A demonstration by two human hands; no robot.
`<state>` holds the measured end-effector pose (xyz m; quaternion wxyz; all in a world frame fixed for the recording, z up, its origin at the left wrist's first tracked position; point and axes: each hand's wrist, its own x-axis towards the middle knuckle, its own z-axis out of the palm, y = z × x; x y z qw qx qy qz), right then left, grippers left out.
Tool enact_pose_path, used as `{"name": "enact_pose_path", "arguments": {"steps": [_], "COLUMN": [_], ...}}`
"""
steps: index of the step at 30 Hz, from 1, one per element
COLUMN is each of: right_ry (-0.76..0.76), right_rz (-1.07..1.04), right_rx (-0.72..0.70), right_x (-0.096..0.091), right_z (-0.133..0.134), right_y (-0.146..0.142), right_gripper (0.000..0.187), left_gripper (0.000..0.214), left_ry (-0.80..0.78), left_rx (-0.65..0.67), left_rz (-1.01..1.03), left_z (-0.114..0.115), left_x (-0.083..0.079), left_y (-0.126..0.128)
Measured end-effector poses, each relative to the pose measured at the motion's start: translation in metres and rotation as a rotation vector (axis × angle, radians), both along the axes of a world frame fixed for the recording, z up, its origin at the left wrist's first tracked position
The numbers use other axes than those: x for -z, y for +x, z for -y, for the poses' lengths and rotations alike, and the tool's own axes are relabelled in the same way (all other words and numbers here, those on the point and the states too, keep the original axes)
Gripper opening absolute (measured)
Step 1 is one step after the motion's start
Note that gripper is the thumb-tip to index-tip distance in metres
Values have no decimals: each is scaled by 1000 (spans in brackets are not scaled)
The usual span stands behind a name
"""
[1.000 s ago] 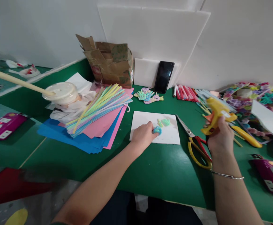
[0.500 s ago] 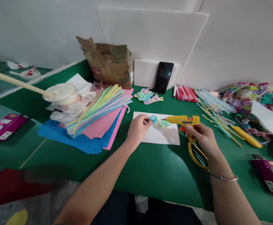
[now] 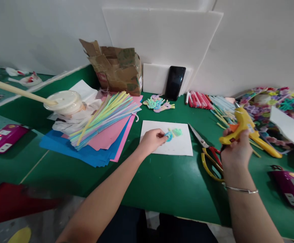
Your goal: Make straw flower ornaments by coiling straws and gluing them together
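Over a white board my left hand is closed in a pinch on a blue pipe-cleaner coil. Right beside the coil is a green and yellow pipe-cleaner piece; whether the two touch I cannot tell. My right hand grips a yellow glue gun, held above the table at the right with its nozzle tipped up and away. Scissors with red and yellow handles lie open on the table between the board and my right hand.
Left of the board, bundled pipe cleaners lie on coloured sheets. Behind stand a cardboard box and a leaning phone. Finished pipe-cleaner shapes and red markers lie at the back. A yellow cutter is far right.
The glue gun has swung right and up in my right hand, away from the board, its nozzle turning upward. My left hand has shifted slightly right and down, bringing the blue coil beside the green piece.
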<state>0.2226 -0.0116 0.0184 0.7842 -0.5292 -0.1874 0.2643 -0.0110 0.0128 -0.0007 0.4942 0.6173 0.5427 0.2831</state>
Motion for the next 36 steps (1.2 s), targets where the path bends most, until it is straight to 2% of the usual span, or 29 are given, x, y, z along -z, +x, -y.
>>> {"name": "enact_pose_path", "arguments": {"steps": [2, 5, 9, 15, 21, 25, 27, 30, 33, 36], "right_ry": [-58, -234, -358, -290, -308, -308, -257, -238, -262, -290], "right_rz": [-63, -79, -53, 113, 363, 453, 362, 128, -2, 19], "right_rx": [62, -26, -189, -466, -686, -756, -690, -645, -702, -755], "right_x": [-2, 3, 15, 7, 1, 6, 8, 9, 7, 5], "right_z": [-2, -2, -3, 4, 12, 13, 13, 10, 8, 9], "right_y": [13, 20, 10, -8, -18, -31, -38, -41, -34, -25], "right_gripper": [13, 7, 19, 33, 34, 31, 31, 32, 30, 30], "left_gripper": [10, 8, 7, 8, 10, 11, 12, 11, 10, 11], "left_ry": [55, 152, 226, 364, 371, 346, 307, 255, 203, 191], "left_rx": [-101, -222, -289, -231, -288, -186, -118, -94, -97, -124], "left_rz": [-69, -92, 16, 57, 43, 110, 148, 160, 198, 238], "left_z": [-2, -5, -7, -3, -4, -2, 0, 0, -3, -6], "left_x": [0, -1, -5, -13, -13, -14, -14, -13, -10, -7], "left_y": [-3, -7, -9, -5, -6, -4, -2, 1, 0, -2]}}
